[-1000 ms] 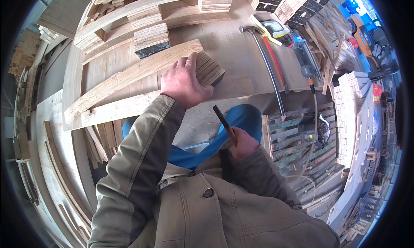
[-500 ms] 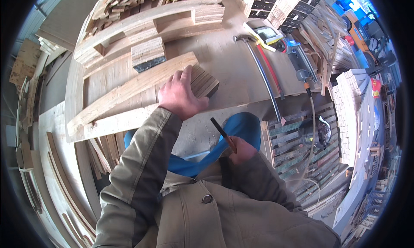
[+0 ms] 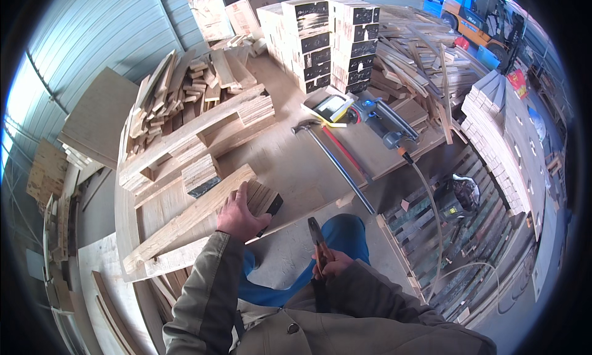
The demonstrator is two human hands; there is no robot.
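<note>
My left hand point(image 3: 239, 215) is wrapped over a short wooden block point(image 3: 264, 198) at the near edge of the workbench point(image 3: 302, 170). A long plank point(image 3: 188, 222) lies slantwise under or against that block, its far end beside my fingers. Low in front of my body, my right hand point(image 3: 332, 265) is closed round the reddish handles of a pair of pliers point(image 3: 317, 236), dark jaws pointing up and away. Just beyond the plank sits another layered block point(image 3: 201, 176) with a dark end. A joined pallet-like frame of boards point(image 3: 200, 139) lies behind it.
A hammer point(image 3: 336, 160), a red bar point(image 3: 348, 154) and a nail gun point(image 3: 388, 123) with a hose point(image 3: 431, 194) lie toward the right. Offcuts point(image 3: 185, 90) and stacked blocks point(image 3: 311, 43) stand at the back. A slatted pallet point(image 3: 456, 225) is on the floor, right.
My view has tipped upward, showing more of the workshop's far side. The pliers in my right hand have turned, so their jaws and both handles show. My left hand stays on the block.
</note>
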